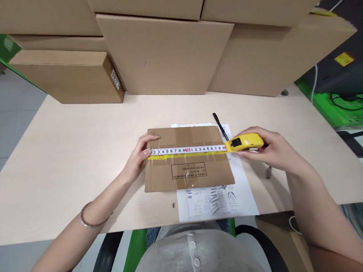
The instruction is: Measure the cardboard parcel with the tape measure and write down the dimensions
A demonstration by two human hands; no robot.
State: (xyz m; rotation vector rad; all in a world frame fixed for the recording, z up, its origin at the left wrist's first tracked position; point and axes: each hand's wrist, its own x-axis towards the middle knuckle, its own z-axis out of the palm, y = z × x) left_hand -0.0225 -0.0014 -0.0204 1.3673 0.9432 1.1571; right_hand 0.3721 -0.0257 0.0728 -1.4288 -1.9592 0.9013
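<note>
A flat brown cardboard box (159,176) with a printed label frame lies on the table, partly over a white printed sheet (200,206). Across its top stretches the white, numbered blade of a yellow tape measure (248,140). My right hand (270,147) grips the tape measure's case just past the box's right edge. At the left edge, my left hand (137,157) pinches the blade's end against the box, thumb on the tape and a finger resting on the cardboard. A black pen (219,125) lies beyond the box's upper right corner, close to the case.
Large cardboard boxes (168,52) stand along the back of the table (59,163), with a smaller closed box (68,78) at the back left. A small dark object (268,172) lies below my right hand. Black cables (353,102) lie at the far right.
</note>
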